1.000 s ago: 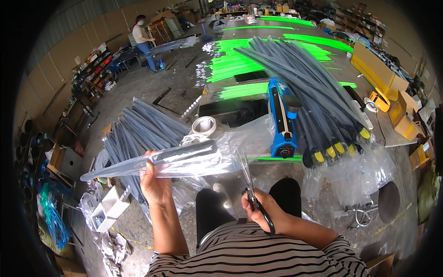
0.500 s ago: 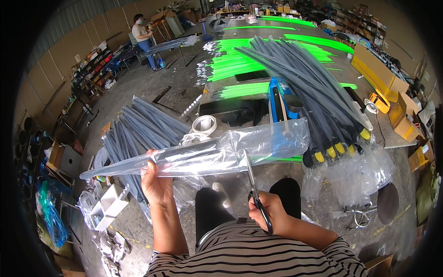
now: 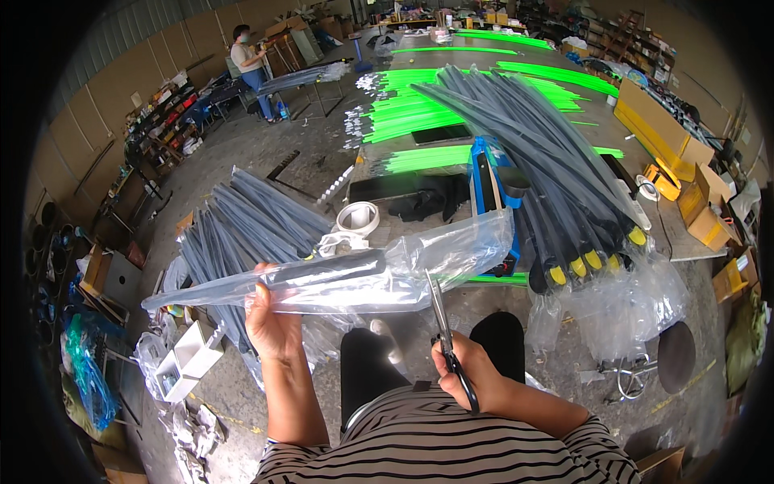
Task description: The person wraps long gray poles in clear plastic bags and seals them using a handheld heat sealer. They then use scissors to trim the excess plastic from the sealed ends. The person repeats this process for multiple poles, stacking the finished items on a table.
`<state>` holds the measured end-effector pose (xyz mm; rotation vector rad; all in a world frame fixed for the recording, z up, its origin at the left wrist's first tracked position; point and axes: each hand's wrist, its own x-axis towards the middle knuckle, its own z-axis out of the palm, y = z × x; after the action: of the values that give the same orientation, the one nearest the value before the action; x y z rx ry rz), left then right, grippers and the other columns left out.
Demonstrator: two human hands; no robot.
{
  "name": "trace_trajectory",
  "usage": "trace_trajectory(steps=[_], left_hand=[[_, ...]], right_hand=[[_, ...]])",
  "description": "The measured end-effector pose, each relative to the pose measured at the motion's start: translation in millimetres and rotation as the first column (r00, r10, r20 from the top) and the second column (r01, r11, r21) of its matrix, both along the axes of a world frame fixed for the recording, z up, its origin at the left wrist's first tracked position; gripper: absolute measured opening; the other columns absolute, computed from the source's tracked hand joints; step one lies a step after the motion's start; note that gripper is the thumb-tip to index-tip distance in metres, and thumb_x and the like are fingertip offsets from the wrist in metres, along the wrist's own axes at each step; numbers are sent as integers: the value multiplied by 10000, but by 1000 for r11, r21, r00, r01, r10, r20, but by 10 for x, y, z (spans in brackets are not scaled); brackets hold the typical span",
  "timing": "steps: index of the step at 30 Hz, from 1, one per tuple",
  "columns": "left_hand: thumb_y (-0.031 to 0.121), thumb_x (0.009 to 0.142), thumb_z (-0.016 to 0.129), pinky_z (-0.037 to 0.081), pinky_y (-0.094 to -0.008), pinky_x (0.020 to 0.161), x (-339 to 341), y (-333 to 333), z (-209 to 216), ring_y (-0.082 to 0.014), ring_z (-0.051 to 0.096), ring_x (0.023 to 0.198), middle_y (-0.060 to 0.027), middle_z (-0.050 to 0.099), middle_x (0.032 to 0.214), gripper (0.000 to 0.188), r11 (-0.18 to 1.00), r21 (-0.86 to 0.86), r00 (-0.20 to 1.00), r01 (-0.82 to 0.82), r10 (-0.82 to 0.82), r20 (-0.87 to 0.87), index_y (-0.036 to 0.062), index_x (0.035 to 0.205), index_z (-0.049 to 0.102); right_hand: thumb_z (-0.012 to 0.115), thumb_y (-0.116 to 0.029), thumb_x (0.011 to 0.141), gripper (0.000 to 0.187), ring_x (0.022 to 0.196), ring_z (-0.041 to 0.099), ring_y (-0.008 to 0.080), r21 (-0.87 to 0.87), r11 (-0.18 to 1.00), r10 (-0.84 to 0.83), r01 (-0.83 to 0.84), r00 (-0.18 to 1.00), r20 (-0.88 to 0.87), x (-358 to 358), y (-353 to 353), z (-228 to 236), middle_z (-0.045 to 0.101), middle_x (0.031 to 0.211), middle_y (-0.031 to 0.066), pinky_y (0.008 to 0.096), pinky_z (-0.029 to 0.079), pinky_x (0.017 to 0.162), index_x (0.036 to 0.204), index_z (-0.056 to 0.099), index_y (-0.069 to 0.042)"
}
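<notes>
My left hand (image 3: 272,321) is closed around a long clear plastic sleeve (image 3: 355,292) with a dark slender item inside. The sleeve lies slantwise across the front of me, its narrow end to the left and its wide, loose end (image 3: 476,246) to the right. In my right hand (image 3: 474,375) is a pair of scissors (image 3: 445,323) with black handles, the blades pointing up. Their tips meet the lower edge of the sleeve, just past the dark item, where the plastic looks partly split. Whether the blades are fully closed is hard to see.
Wrapped dark bundles lie at left (image 3: 250,214) and on the table at right (image 3: 540,153). Beyond are bright green rods (image 3: 411,113), a blue device (image 3: 481,181) and a tape roll (image 3: 357,219). A stool (image 3: 676,355) stands at right; a person (image 3: 248,68) stands far left.
The sleeve's loose right end has shifted left and tilts upward from the scissors. The blade tips have moved slightly down and to the right. My left hand stays nearly where it was.
</notes>
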<state>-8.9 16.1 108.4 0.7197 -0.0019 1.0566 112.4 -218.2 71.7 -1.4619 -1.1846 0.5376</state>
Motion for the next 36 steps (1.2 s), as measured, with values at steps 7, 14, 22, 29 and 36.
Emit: trace_trajectory(steps=[7,14,22,29,36], left_hand=[[120,762,607,435,-321,762,-19,7,1,-201,527,855,-92,530,923,326,1000,1,1000,-28,28,-13,-5,1023,459],[97,757,602,441,-307,750,-9,-78,-17,-201,529,843,-98,528,915,325,999,-22,999,-27,27,-35,-4,1031,459],[90,745,611,465,-307,727,-4,-95,-62,-206,545,819,-108,540,911,332,1000,-23,999,-19,19,-35,-13,1037,492],[85,737,616,467,-313,728,-16,-94,-81,-212,548,825,-114,546,922,334,999,-29,1000,-20,19,-21,-14,1037,508],[89,740,613,456,-315,744,-12,-87,-88,-216,542,838,-115,542,923,339,1000,-16,1000,-11,11,-10,-12,1043,499]], right_hand=[[479,-464,711,433,565,427,148,0,995,97,-97,990,-99,-10,1,-11,434,644,51,269,350,515,733,411,-37],[571,-113,675,208,647,484,241,-99,994,45,-55,994,-102,37,-2,149,478,730,122,331,393,591,802,434,-21],[611,-147,677,226,633,504,249,-84,996,-36,33,999,-30,55,7,206,489,725,135,337,400,569,788,458,-21],[655,-178,677,253,549,507,236,7,996,-92,92,996,2,34,3,199,494,670,116,317,403,502,744,466,-24],[660,-156,705,231,515,483,200,143,983,-121,119,993,5,22,17,112,485,617,90,301,382,471,705,473,-20]])
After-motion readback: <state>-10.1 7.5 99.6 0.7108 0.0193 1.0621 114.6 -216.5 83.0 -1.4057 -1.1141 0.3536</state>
